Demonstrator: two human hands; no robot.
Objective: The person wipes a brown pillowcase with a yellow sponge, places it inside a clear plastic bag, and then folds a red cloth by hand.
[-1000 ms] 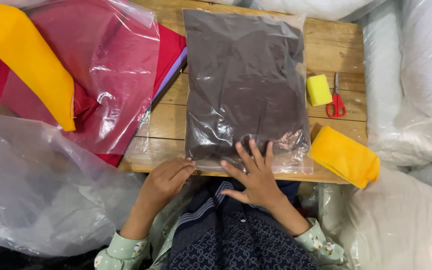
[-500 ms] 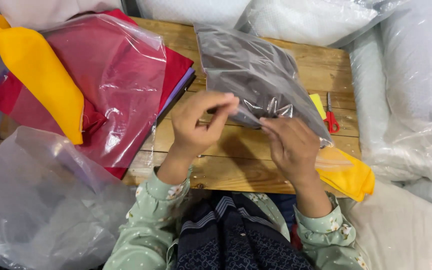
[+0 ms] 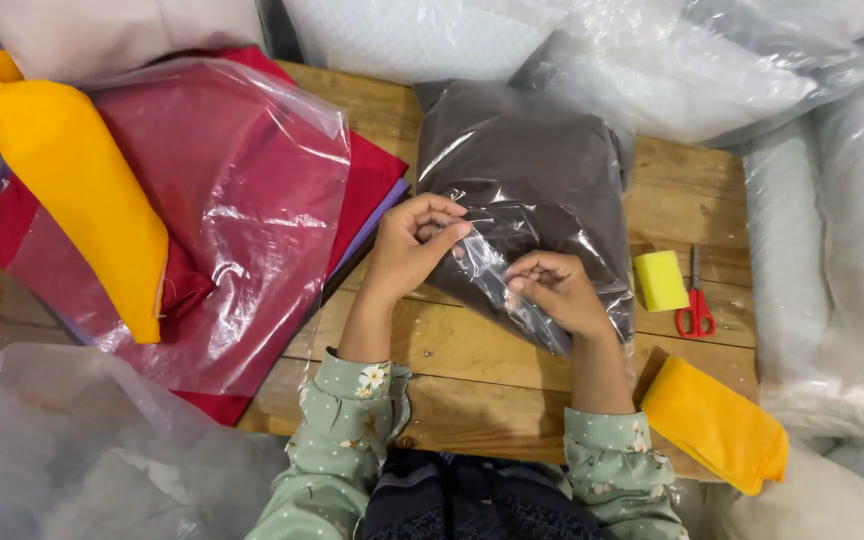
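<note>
The bag (image 3: 532, 190) lay on the table (image 3: 472, 350), in the middle, far side. It was clear plastic with a folded brown cloth inside. It was the biggest thing I had hold of. Its long side ran from me to the far edge, and it tipped a little to my right. The open end pointed at me.

My left hand (image 3: 407, 250) pinched the near flap of the bag between thumb and fingers, so it was closed on plastic. My right hand (image 3: 557, 290) pinched the same flap a bit lower, also closed on it. The flap was lifted off the wood.

I think I was at the step of folding the flap shut. The next move would need both hands to pull the flap flat and press it down even, so the plastic did not bunch up.

A red bag (image 3: 242, 220) lay well to my left with a yellow cloth (image 3: 82, 190) on it. A yellow block (image 3: 660, 281) and small red scissors (image 3: 696, 305) lay just right of my bag.
</note>
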